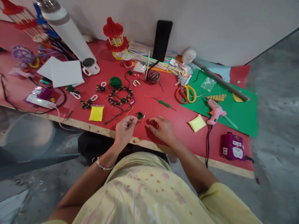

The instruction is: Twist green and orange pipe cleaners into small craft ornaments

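My left hand [126, 128] is at the front edge of the red table, its fingertips pinched beside a small dark green yarn piece [139, 115]. What the pinch holds is too small to make out. To the right, my right hand [161, 128] has its thumb and fingers apart, nothing visible between them. A thin needle-like item [144, 117] and fine thread lie between the hands. Behind them are a green-handled hook [164, 103], a braided dark multicoloured yarn ring [121, 95] and a dark green yarn ball [115, 82].
Scissors [185, 94], a pink glue gun [215, 111] and a purple power socket [233, 147] stand right. A phone [162, 40] leans on the wall. A white mug [90, 66] and yellow packets [96, 113] are left. The glue gun's cable hangs over the front edge.
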{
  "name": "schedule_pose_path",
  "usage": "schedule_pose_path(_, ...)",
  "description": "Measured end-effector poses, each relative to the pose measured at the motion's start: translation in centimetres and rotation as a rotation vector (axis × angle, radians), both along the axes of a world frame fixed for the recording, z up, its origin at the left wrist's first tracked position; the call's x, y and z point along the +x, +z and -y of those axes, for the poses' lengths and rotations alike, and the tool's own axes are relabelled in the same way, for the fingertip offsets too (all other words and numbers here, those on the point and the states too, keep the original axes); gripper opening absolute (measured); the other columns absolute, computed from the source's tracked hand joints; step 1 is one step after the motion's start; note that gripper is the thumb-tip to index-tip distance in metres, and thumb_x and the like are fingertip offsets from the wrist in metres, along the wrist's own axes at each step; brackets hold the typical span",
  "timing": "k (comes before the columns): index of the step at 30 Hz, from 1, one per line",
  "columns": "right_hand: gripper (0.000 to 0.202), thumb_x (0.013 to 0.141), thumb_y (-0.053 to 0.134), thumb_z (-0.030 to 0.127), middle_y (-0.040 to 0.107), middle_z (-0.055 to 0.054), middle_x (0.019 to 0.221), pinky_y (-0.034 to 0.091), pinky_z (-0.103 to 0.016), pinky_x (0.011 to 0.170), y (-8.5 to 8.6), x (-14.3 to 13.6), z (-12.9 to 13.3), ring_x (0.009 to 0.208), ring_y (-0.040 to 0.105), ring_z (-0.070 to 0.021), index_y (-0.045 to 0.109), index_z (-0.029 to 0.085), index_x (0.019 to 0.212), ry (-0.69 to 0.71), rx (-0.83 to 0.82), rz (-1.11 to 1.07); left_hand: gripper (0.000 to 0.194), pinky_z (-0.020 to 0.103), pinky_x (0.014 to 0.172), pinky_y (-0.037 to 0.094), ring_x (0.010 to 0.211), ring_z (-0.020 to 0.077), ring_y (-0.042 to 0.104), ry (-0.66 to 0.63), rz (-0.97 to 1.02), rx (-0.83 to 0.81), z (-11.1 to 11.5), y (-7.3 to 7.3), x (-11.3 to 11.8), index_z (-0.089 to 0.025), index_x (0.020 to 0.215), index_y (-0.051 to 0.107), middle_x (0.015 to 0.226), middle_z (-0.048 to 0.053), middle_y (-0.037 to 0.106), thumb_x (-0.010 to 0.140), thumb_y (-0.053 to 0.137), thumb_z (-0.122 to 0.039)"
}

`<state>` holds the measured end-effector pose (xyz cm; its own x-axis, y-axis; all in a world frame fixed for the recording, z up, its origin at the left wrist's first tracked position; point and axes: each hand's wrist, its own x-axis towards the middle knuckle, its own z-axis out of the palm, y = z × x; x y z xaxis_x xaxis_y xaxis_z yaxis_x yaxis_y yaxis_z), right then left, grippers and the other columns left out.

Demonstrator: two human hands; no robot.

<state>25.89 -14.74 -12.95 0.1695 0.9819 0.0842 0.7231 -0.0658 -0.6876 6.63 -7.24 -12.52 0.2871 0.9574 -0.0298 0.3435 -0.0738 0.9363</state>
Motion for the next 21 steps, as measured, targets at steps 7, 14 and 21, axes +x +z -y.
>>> schedule_pose_path(7,0.016,0.094,0.063,0.037,0.070,-0.005,0.104,0.041,-0.030,0.071,0.0,-0.6,-1.7,0.088,0.064,-0.0191,0.071,0.028,0.105,0.120,-0.031,-0.023,0.020,0.019,0.049,0.036,0.050,0.0088,0.046,0.042,-0.028,-0.006,-0.5,-2.0,-0.7,-0.017,0.087,0.068,0.057,-0.004,0.053,0.088,0.061,-0.036)
schedule_pose_path(14,0.017,0.095,0.060,0.038,0.067,-0.005,0.095,0.039,-0.029,0.072,-0.1,-1.7,-3.5,0.089,0.061,-0.0186,0.070,0.024,0.095,0.150,-0.041,0.050,0.020,0.019,0.049,0.035,0.050,0.0088,0.046,0.048,-0.018,-0.040,-0.6,-1.9,-0.7,-0.017,0.086,0.068,0.057,-0.004,0.052,0.087,0.061,-0.035)
schedule_pose_path(21,0.014,0.094,0.058,0.032,0.062,-0.004,0.094,0.045,-0.028,0.073,-0.4,-0.7,-3.2,0.080,0.058,-0.0148,0.062,0.022,0.085,-0.039,0.099,-0.390,0.019,0.020,0.050,0.035,0.051,0.0091,0.047,0.052,0.003,-0.097,-0.9,-2.0,-0.7,-0.017,0.084,0.068,0.058,-0.003,0.053,0.086,0.061,-0.035)
